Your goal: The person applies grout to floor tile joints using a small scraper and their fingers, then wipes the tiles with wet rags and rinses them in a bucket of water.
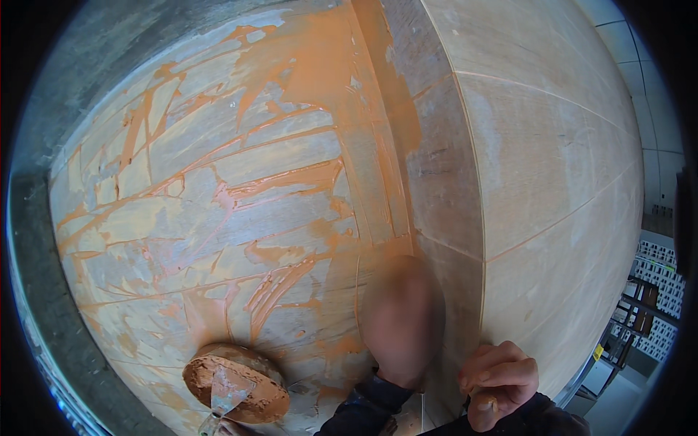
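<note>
while the right hand (500, 384) hung low against the wooden panels (552, 167), its fingers were curled in tight, almost a fist, with the thumb pointing down — whatever it pinched, if anything, was too hidden to tell. it sat just beside the seam where the clean pale boards met the smeared ones. the left hand (225, 429) barely showed at the bottom edge, only a sliver of it, closed about the handle of a small putty knife (227, 396) whose metal blade lay on a round pad of orange-brown filler (236, 381). that pad rested low on the left panel (196, 189), touching it, and the panel above was streaked all over with the same orange paste in long scraped strokes. a dark sleeve (363, 414) rose between the two hands — above it, a blurred patch covered part of the view. a grey concrete edge (43, 291) curved along the far left.
</note>
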`<state>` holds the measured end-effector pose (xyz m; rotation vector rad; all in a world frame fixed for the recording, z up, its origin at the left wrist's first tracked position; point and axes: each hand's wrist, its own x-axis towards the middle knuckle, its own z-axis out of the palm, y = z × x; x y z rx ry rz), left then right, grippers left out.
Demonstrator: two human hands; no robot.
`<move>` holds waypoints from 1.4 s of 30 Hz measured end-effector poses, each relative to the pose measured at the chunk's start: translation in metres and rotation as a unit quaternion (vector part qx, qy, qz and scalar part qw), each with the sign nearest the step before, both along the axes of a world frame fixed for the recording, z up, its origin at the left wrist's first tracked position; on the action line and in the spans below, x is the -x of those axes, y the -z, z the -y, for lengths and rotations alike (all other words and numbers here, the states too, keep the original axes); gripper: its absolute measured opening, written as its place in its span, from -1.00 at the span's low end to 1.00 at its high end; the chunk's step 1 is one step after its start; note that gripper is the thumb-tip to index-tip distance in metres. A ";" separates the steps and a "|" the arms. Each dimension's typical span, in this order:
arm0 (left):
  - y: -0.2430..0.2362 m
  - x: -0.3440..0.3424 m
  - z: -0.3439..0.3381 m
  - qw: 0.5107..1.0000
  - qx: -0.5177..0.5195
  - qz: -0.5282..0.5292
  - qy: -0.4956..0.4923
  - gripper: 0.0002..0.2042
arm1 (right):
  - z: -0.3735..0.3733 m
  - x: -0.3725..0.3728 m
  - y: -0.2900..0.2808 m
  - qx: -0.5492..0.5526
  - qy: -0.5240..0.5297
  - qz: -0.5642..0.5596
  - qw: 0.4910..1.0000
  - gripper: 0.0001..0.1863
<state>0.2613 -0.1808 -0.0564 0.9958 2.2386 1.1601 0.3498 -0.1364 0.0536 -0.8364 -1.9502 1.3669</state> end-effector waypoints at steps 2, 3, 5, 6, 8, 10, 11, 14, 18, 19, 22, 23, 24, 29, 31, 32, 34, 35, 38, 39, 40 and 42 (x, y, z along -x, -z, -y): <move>0.000 -0.016 0.017 1.000 0.007 0.008 0.013 -0.35 | -0.001 -0.003 -0.001 -0.007 0.029 0.009 1.000 -0.61; -0.001 -0.025 0.026 1.000 -0.001 0.028 0.010 -0.38 | -0.007 -0.005 -0.002 -0.009 -0.001 0.009 1.000 -0.63; -0.006 -0.037 0.052 0.999 -0.001 0.038 0.010 -0.42 | -0.010 -0.011 -0.004 0.014 -0.039 0.008 0.999 -0.68; -0.009 -0.040 0.070 0.997 0.013 0.071 0.031 -0.41 | -0.007 -0.016 -0.002 0.018 -0.037 0.003 0.999 -0.68; -0.019 -0.036 0.082 0.990 0.014 0.120 0.067 -0.40 | -0.002 -0.029 -0.005 0.050 -0.020 -0.036 0.998 -0.72; -0.038 -0.014 0.079 0.993 0.002 0.118 0.024 -0.54 | -0.003 -0.032 -0.009 0.046 -0.010 -0.042 0.998 -0.73; -0.047 0.003 0.063 0.997 -0.014 0.076 -0.004 -0.56 | -0.003 -0.033 -0.009 0.039 -0.008 -0.048 0.998 -0.72; -0.049 0.058 -0.025 0.993 -0.079 -0.079 -0.036 -0.62 | -0.009 -0.037 -0.016 0.006 -0.005 -0.030 1.000 -0.69; -0.033 0.079 -0.094 0.967 -0.098 -0.230 0.041 -0.60 | -0.009 -0.047 -0.021 -0.016 -0.024 -0.036 0.999 -0.60; -0.030 0.079 -0.093 0.956 -0.080 -0.271 0.079 -0.58 | -0.007 -0.046 -0.023 -0.025 -0.031 -0.054 0.998 -0.59; -0.009 0.049 -0.054 0.941 -0.106 -0.296 0.125 -0.58 | -0.003 -0.052 -0.026 -0.042 -0.029 -0.079 0.996 -0.60; -0.011 0.037 -0.039 0.940 -0.110 -0.296 0.128 -0.58 | -0.001 -0.055 -0.030 -0.047 -0.028 -0.093 0.994 -0.61; -0.012 0.025 -0.019 0.939 -0.091 -0.294 0.153 -0.59 | 0.001 -0.058 -0.029 -0.045 -0.025 -0.095 0.994 -0.61; -0.052 -0.015 0.058 0.938 -0.031 -0.250 0.239 -0.59 | 0.021 -0.065 -0.041 0.088 0.023 -0.172 0.981 -0.69; -0.067 -0.023 0.079 0.941 -0.008 -0.181 0.288 -0.57 | 0.029 -0.070 -0.042 0.102 0.032 -0.190 0.976 -0.71; -0.071 -0.022 0.083 0.940 -0.009 -0.183 0.288 -0.57 | 0.033 -0.072 -0.042 0.119 0.040 -0.205 0.971 -0.72; -0.071 -0.016 0.074 0.964 -0.077 -0.138 0.212 -0.58 | 0.033 -0.079 -0.044 0.125 0.039 -0.215 0.968 -0.73; -0.073 -0.006 0.057 0.966 -0.106 -0.160 0.174 -0.60 | 0.033 -0.081 -0.044 0.137 0.032 -0.230 0.963 -0.74; -0.068 0.036 -0.004 0.956 -0.107 -0.235 0.141 -0.71 | 0.039 -0.081 -0.050 0.140 0.037 -0.251 0.957 -0.75; -0.068 0.043 -0.014 0.950 -0.074 -0.261 0.158 -0.73 | 0.042 -0.080 -0.055 0.137 0.035 -0.254 0.957 -0.75; -0.072 0.041 -0.015 0.949 -0.075 -0.264 0.158 -0.73 | 0.046 -0.080 -0.057 0.138 0.040 -0.266 0.953 -0.76; -0.083 0.031 -0.011 0.933 -0.019 -0.297 0.201 -0.77 | 0.050 -0.083 -0.064 0.132 0.051 -0.278 0.950 -0.76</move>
